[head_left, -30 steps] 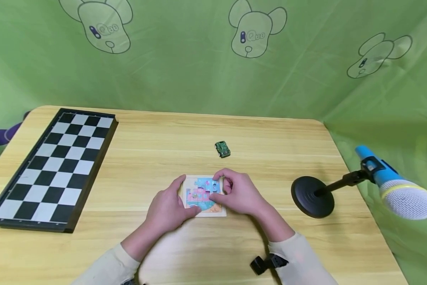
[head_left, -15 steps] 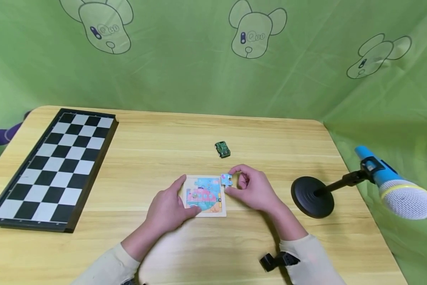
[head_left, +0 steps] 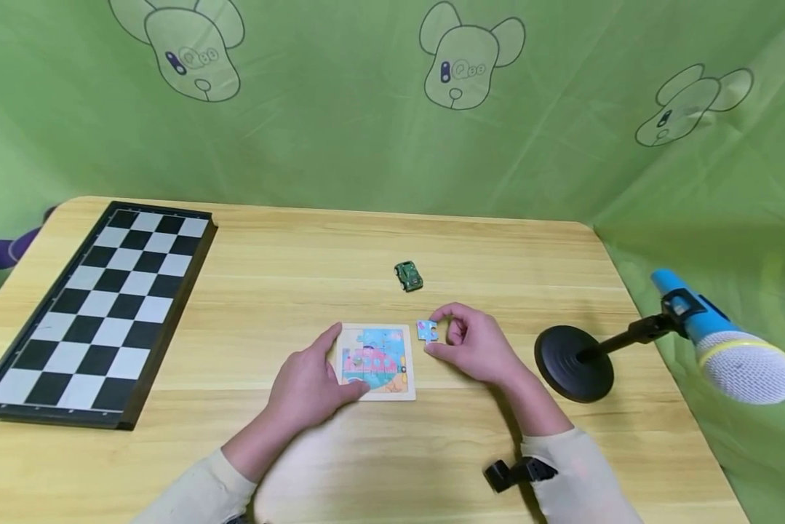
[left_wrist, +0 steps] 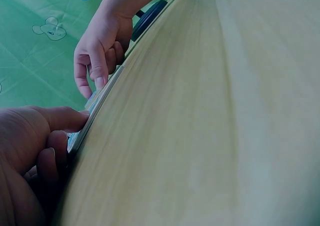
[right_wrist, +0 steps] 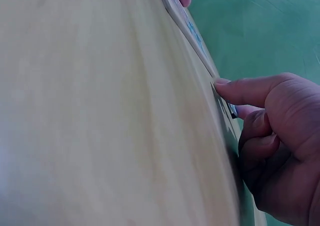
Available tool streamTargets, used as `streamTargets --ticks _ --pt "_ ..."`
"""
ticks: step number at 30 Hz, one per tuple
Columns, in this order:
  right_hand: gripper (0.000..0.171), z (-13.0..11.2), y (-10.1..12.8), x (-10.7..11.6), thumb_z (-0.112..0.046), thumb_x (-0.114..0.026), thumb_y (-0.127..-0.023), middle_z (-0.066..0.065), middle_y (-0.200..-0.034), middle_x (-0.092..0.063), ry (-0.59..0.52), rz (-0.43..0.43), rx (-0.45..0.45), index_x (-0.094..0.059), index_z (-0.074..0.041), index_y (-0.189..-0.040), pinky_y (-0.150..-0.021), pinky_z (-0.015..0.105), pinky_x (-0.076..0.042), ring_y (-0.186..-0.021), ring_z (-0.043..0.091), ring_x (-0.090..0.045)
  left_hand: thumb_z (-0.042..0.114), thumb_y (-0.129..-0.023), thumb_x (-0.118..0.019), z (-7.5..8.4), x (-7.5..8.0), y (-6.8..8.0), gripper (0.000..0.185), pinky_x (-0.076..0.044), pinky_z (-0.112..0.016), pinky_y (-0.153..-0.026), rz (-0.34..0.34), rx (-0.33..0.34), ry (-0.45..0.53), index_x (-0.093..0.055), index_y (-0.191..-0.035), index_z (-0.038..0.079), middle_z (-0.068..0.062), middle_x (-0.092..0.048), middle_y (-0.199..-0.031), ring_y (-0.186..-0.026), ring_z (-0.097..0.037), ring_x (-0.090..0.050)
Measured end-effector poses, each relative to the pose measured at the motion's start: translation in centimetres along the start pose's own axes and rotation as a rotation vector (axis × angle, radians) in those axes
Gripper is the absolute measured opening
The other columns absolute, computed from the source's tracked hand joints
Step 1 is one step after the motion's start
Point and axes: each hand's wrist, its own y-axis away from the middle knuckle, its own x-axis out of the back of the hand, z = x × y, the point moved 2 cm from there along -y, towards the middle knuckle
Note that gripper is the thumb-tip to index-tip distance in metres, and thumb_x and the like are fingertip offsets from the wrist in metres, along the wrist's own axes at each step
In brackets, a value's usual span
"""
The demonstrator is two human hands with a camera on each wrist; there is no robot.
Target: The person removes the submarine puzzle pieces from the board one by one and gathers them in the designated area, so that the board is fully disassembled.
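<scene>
A small wooden puzzle board point(head_left: 405, 394) with a colourful picture lies near the middle of the table point(head_left: 313, 255). My left hand point(head_left: 313, 382) grips its left and front edge, thumb on the top left corner; the left wrist view shows my left thumb point(left_wrist: 60, 118) on the board edge point(left_wrist: 97, 106). My right hand point(head_left: 473, 349) pinches a loose blue puzzle piece point(head_left: 427, 332) just right of the board's top right corner, low over the wood. The right wrist view shows the right thumb point(right_wrist: 250, 91) against the piece.
A black and white chessboard point(head_left: 97, 298) lies at the left of the table. A small green toy car point(head_left: 408, 276) sits beyond the puzzle. A blue microphone point(head_left: 726, 342) on a black round stand point(head_left: 572, 364) stands at the right. Green fabric hangs behind.
My right hand lifted a blue piece out of the board's top right area and carried it a little to the right. The left hand kept hold of the board.
</scene>
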Motion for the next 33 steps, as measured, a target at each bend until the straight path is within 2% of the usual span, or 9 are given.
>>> streamTargets --ticks 4,11,20,27,33 --pt "0.039 0.2 -0.1 0.2 -0.013 -0.086 -0.078 0.0 -0.062 -0.047 -0.002 -0.007 -0.02 -0.066 -0.008 -0.11 -0.068 0.037 -0.044 -0.056 0.016 -0.043 0.036 -0.07 -0.09 0.0 0.0 0.0 0.1 -0.038 -0.034 -0.048 0.001 -0.003 -0.002 -0.04 -0.152 0.005 0.003 -0.051 -0.056 -0.049 -0.014 -0.047" --pt "0.038 0.7 -0.4 0.2 -0.011 -0.087 -0.077 0.001 -0.063 -0.047 -0.038 -0.015 -0.07 -0.067 -0.007 -0.11 -0.071 0.037 -0.044 -0.058 0.017 -0.043 0.037 -0.07 -0.089 0.0 -0.1 0.0 0.101 -0.038 -0.034 -0.048 -0.004 0.002 -0.005 -0.04 -0.152 0.005 0.003 -0.051 -0.056 -0.049 -0.014 -0.047" --pt "0.047 1.0 -0.6 0.0 -0.008 -0.088 -0.075 0.002 -0.065 -0.048 -0.095 -0.017 -0.071 -0.067 -0.005 -0.116 -0.072 0.038 -0.043 -0.06 0.018 -0.044 0.036 -0.07 -0.089 0.0 0.0 0.0 0.1 -0.038 -0.034 -0.048 -0.005 0.008 -0.003 -0.04 -0.152 0.005 0.003 -0.051 -0.056 -0.049 -0.014 -0.048" --pt "0.049 -0.5 -0.1 -0.7 -0.01 -0.089 -0.075 0.001 -0.063 -0.046 -0.117 0.014 -0.055 -0.066 -0.009 -0.118 -0.07 0.036 -0.044 -0.057 0.016 -0.041 0.037 -0.07 -0.089 0.0 -0.1 0.0 0.101 -0.038 -0.034 -0.048 -0.005 0.006 -0.009 -0.04 -0.152 0.005 0.003 -0.051 -0.056 -0.049 -0.014 -0.047" --pt "0.048 -2.2 0.1 -2.1 -0.013 -0.089 -0.075 0.0 -0.063 -0.046 -0.143 0.006 -0.014 -0.067 -0.012 -0.117 -0.071 0.036 -0.045 -0.057 0.014 -0.041 0.038 -0.07 -0.089 -0.1 0.0 -0.1 0.1 -0.037 -0.034 -0.048 -0.004 0.002 -0.016 -0.04 -0.152 0.005 0.002 -0.05 -0.056 -0.049 -0.014 -0.046"
